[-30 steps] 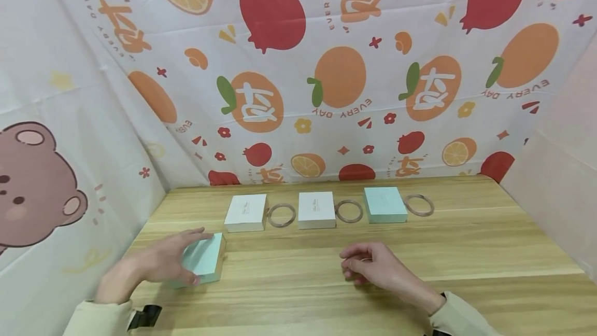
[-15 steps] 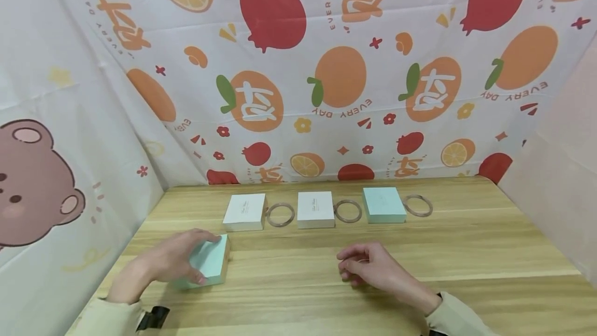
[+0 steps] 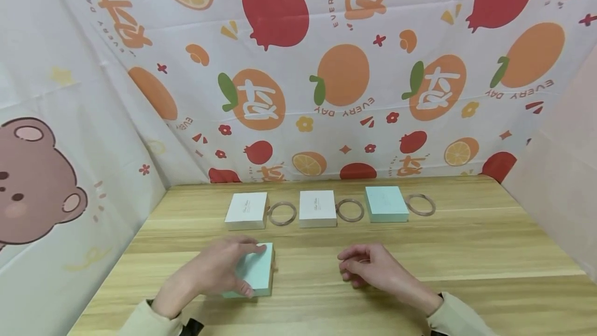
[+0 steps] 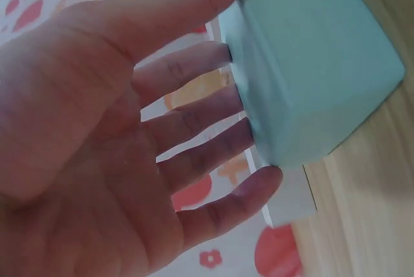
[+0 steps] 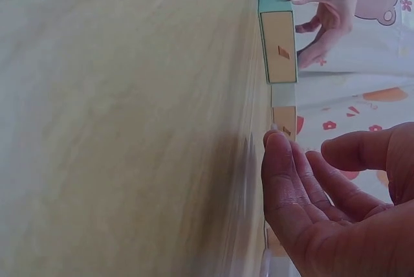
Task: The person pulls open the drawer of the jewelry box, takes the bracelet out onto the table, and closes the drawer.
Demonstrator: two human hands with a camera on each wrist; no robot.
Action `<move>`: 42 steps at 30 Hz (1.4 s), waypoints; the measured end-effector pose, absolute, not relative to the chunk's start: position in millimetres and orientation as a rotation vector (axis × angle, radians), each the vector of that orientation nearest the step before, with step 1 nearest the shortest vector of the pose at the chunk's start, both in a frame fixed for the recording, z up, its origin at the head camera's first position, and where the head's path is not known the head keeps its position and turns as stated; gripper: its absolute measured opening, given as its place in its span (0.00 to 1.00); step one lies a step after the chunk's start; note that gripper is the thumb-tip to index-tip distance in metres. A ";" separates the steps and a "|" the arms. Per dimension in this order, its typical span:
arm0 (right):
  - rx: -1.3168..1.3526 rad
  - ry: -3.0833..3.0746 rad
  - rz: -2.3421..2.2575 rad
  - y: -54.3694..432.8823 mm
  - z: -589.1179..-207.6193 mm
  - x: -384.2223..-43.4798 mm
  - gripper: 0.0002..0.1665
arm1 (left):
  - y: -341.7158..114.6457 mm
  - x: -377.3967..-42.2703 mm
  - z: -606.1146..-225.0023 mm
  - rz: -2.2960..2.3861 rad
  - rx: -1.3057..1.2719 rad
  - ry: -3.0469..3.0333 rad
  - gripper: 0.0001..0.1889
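My left hand [image 3: 215, 269] holds a mint-green drawer-style gift box [image 3: 258, 273] on the table at front left, thumb along the near edge and fingers at the far edge. The left wrist view shows the fingertips against the side of this mint box [image 4: 323, 50]. From the right wrist, the box's beige drawer front [image 5: 280, 47] with a small pull tab faces my right hand. My right hand [image 3: 370, 269] rests on the table to the right of the box, its fingers loosely curled and holding nothing.
Along the back of the wooden table [image 3: 420, 258] stand two white boxes [image 3: 247, 207] [image 3: 317, 205] and another mint box [image 3: 386, 201]. A greyish ring [image 3: 282, 213] lies right of each. Printed cloth [image 3: 289, 82] hangs behind and at the left.
My left hand has slid the mint-green box rightward and slightly nearer across the table. My right hand stays in about the same place.
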State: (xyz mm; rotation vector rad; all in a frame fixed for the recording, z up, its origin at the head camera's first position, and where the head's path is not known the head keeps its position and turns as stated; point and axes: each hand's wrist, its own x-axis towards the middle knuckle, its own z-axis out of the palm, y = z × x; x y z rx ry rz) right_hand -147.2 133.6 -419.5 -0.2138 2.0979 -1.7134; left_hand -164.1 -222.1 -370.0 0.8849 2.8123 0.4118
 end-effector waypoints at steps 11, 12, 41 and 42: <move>-0.215 2.080 -1.724 128.6 -422.2 -145.6 0.17 | -216.0 -151.8 -371.5 0.539 0.861 2.798 0.48; -0.218 2.076 -1.725 127.4 -422.3 -145.7 0.17 | -218.3 -151.7 -371.0 0.558 0.837 2.793 0.47; -0.261 2.087 -1.686 108.0 -424.5 -153.0 0.14 | -189.5 -162.7 -377.9 0.594 0.961 2.772 0.34; -0.267 2.086 -1.686 105.2 -424.1 -153.8 0.14 | -189.1 -162.6 -378.2 0.594 0.963 2.772 0.34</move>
